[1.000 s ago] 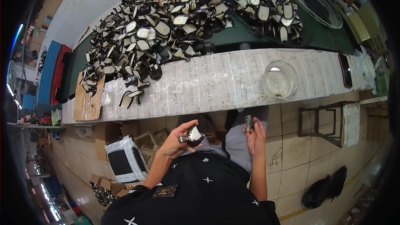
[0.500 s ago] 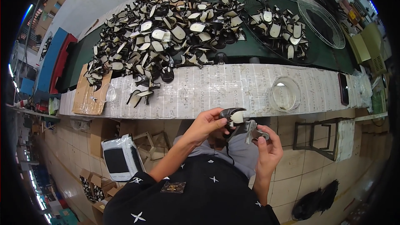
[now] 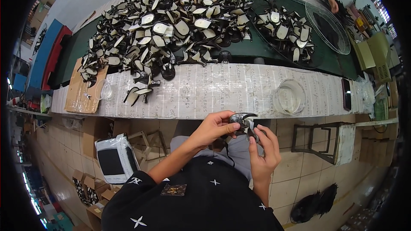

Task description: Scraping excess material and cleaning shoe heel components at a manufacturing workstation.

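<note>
Heel-shaped piece (image 3: 238,117), black and cream, pinched in left hand's (image 3: 217,129) grip, right hand's (image 3: 264,152) grip pinching grey part (image 3: 250,133) against it, similar pieces (image 3: 167,28) heaped on table (image 3: 231,96) beyond.

Just beyond the grip of the left hand (image 3: 217,127) and right hand (image 3: 264,153), dark capital lettering (image 3: 239,98) repeats one word in columns across pale sheeting (image 3: 205,89), each running away from the hands. Nearer the body than the grip, a dark patch (image 3: 174,190) on the black shirt (image 3: 192,209) bears gold-coloured marks, too small to read.
</note>
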Action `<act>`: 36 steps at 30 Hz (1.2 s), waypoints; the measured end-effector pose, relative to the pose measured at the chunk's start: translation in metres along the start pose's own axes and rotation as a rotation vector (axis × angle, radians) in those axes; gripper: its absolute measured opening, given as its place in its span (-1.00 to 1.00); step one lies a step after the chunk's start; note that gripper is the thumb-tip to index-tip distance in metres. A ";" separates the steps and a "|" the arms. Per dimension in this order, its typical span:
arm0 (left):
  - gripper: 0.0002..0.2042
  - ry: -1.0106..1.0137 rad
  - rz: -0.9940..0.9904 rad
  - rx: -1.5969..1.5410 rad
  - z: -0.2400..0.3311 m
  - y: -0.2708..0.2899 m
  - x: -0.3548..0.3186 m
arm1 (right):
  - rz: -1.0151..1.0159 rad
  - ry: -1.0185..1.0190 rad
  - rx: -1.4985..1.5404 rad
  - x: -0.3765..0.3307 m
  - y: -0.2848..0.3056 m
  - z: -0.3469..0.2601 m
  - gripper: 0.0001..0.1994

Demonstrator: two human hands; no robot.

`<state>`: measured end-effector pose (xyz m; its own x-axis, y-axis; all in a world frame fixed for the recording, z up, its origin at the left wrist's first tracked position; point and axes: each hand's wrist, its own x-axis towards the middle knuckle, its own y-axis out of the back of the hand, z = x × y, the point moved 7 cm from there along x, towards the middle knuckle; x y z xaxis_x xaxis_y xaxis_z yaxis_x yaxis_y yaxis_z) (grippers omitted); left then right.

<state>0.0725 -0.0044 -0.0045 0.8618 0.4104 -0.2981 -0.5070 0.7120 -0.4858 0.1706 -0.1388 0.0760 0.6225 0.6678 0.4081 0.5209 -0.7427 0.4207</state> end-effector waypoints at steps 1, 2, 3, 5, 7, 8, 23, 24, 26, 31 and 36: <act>-0.68 -0.004 -0.003 -0.002 0.000 0.001 0.000 | -0.006 -0.059 0.063 -0.001 -0.002 0.003 -0.73; -0.68 -0.007 -0.006 -0.004 0.001 0.001 0.000 | -0.016 -0.135 0.133 -0.002 -0.004 0.008 -0.73; -0.67 0.006 0.002 0.002 0.000 0.002 0.000 | -0.008 -0.159 0.203 -0.002 -0.005 0.010 -0.73; -0.68 -0.015 -0.014 -0.019 0.001 0.002 -0.001 | -0.001 -0.254 0.365 -0.003 -0.008 0.019 -0.74; -0.68 -0.015 -0.025 -0.028 0.003 0.001 -0.002 | -0.005 -0.266 0.456 -0.003 -0.008 0.024 -0.74; -0.68 -0.014 -0.033 -0.031 0.004 0.000 -0.003 | -0.003 -0.285 0.512 -0.003 -0.008 0.027 -0.74; -0.67 0.039 -0.020 0.016 0.005 -0.008 -0.009 | 0.068 -0.178 0.454 -0.002 0.024 0.030 -0.76; -0.67 0.041 -0.016 0.026 0.004 -0.009 -0.009 | 0.034 -0.184 0.361 -0.002 0.024 0.027 -0.76; -0.67 0.027 -0.014 0.060 0.004 -0.009 -0.009 | -0.028 -0.212 0.173 -0.002 0.026 0.023 -0.77; -0.67 0.021 -0.015 0.139 0.001 -0.011 -0.009 | -0.073 -0.062 0.062 0.005 0.023 0.005 -0.76; -0.68 -0.001 -0.024 0.147 0.002 -0.015 -0.010 | -0.077 0.054 -0.046 0.009 0.020 -0.005 -0.76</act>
<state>0.0719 -0.0183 0.0071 0.8735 0.3931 -0.2872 -0.4794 0.7971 -0.3671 0.1834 -0.1474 0.0922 0.5485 0.7254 0.4159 0.5381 -0.6869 0.4884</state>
